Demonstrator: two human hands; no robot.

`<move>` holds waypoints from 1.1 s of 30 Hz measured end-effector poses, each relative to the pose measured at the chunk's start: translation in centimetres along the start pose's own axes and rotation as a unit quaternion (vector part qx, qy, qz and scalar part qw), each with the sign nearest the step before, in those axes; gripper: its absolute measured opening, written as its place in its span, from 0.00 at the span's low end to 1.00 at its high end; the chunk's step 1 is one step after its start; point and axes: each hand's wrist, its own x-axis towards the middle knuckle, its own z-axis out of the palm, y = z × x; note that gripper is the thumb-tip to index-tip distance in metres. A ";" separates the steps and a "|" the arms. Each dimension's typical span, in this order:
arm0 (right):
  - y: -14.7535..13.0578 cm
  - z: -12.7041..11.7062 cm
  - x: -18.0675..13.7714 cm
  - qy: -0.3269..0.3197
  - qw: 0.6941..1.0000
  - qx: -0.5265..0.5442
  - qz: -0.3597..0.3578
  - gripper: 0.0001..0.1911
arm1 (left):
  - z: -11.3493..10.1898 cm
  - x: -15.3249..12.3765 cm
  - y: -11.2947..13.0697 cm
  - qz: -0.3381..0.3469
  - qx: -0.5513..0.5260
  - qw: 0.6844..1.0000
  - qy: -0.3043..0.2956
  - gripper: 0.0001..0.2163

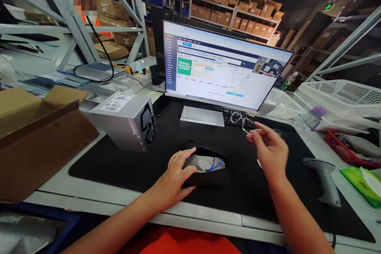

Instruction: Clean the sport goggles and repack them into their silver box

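My right hand (pixel 271 149) pinches a pair of clear-framed glasses (pixel 244 123) between thumb and fingers, raised above the desk mat in front of the keyboard. My left hand (pixel 177 175) grips the left end of a black glasses case (pixel 212 178), its fingers spaced along the edges. Inside the case shows a grey cloth or lining (pixel 201 163) with a blue cord (pixel 216 164) lying across it. Part of the case blends into the black mat, so its full outline is hard to make out.
A grey printed box (pixel 125 121) and an open cardboard carton (pixel 44 139) stand at left. Behind are a clear tray (pixel 202 116), keyboard (pixel 235 118) and monitor (pixel 220 67). At right lie a barcode scanner (pixel 324 178), tissue pack (pixel 361 184) and red basket (pixel 342 151).
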 end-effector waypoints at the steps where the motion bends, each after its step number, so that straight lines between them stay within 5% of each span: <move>1: -0.8 -0.5 -0.9 -0.005 0.997 0.064 0.038 0.17 | 0.1 -0.1 0.0 0.000 -0.010 1.000 -0.001 0.14; 6: -0.8 0.2 -4.1 -0.201 0.926 0.265 0.180 0.18 | 0.3 -0.4 -0.2 0.002 -0.047 0.998 -0.037 0.12; 10: 1.2 2.4 -5.0 -0.326 0.880 0.264 0.222 0.20 | 0.2 -0.6 -0.2 0.008 -0.060 0.997 -0.037 0.13; 15: 1.1 3.2 -5.4 -0.353 0.931 0.074 0.064 0.13 | 0.2 -0.5 -0.2 0.001 -0.066 0.998 -0.022 0.14; 18: 0.4 2.6 -5.3 -0.350 0.931 -0.066 -0.083 0.11 | 0.3 -0.3 -0.3 -0.012 -0.070 0.997 -0.007 0.17; 21: -0.1 1.7 -4.8 -0.303 0.931 -0.137 -0.149 0.13 | 0.1 0.0 -0.4 -0.008 -0.058 0.998 0.004 0.17; 22: -0.3 1.6 -4.6 -0.297 0.928 -0.151 -0.167 0.17 | 0.0 0.1 -0.4 -0.002 -0.051 0.999 0.002 0.17; 25: -0.8 2.2 -4.1 -0.348 0.887 -0.200 -0.227 0.60 | -0.3 0.5 -0.2 -0.008 -0.050 0.998 -0.027 0.22; 27: -1.3 3.2 -4.0 -0.403 0.853 -0.219 -0.252 0.75 | -0.2 0.8 -0.1 -0.041 -0.059 0.997 -0.041 0.31; 30: -1.8 4.7 -4.0 -0.432 0.844 -0.212 -0.236 0.71 | 0.2 1.3 -0.4 -0.100 -0.063 0.993 -0.029 0.47; 33: -1.4 4.9 -3.8 -0.391 0.883 -0.189 -0.181 0.61 | 0.4 2.0 -1.4 -0.169 -0.097 0.980 0.032 0.56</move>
